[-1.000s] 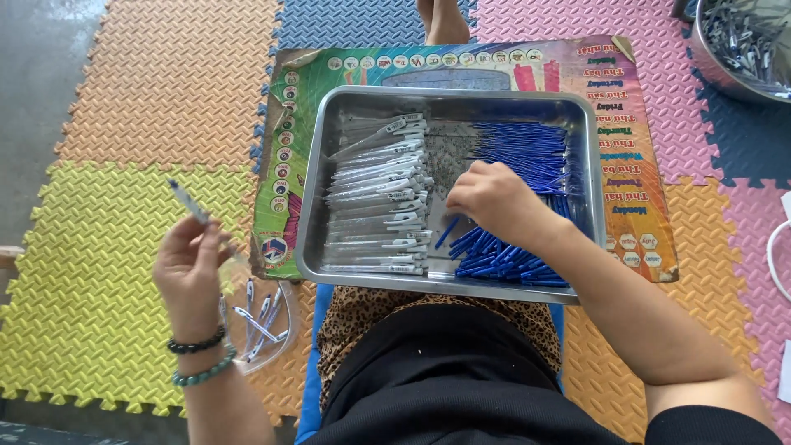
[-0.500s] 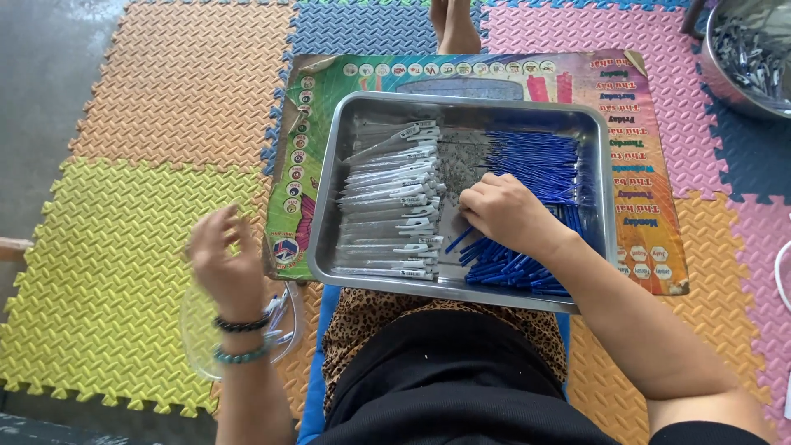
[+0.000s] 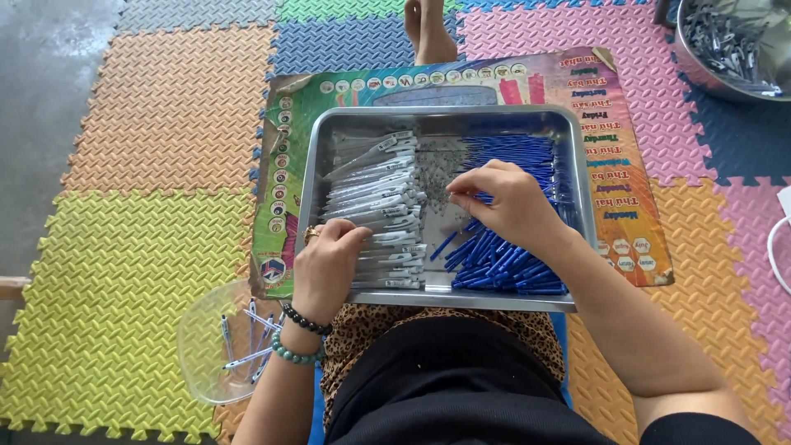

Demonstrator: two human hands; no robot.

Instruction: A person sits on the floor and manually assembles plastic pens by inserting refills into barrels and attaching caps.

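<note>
**Hands working in a tray of pen parts**

Over the metal tray (image 3: 577,206), head view: both hands are working inside it. Tray is resting on a colourful printed poster (image 3: 634,198), which is lying on foam floor mats (image 3: 124,247) in yellow, orange, pink and blue.

Left hand (image 3: 328,268) is lying on the near end of the white pen barrels (image 3: 375,198), which are stacked in a row along the tray's left half. Fingers are curling down onto the barrels, touching them; whether they are pinching 1 cannot be told from this angle. A ring is showing on 1 finger, and 2 bead bracelets (image 3: 301,338), 1 dark and 1 green, are sitting on the wrist.

Right hand (image 3: 509,202) is hovering over the tray's middle, fingertips drawn together in a pinch at the edge of the blue pen parts (image 3: 503,264); what it is pinching is too small to make out. Blue parts are filling the tray's right half. Small grey bits (image 3: 437,165) are lying between the 2 piles.

Clear plastic bowl (image 3: 206,350) is sitting on the mat just beside the left forearm, holding a few assembled pens (image 3: 247,346). Steel bowl (image 3: 700,70) of metal pieces is sitting at the top right, well apart. A bare foot (image 3: 428,29) is showing beyond the tray.
</note>
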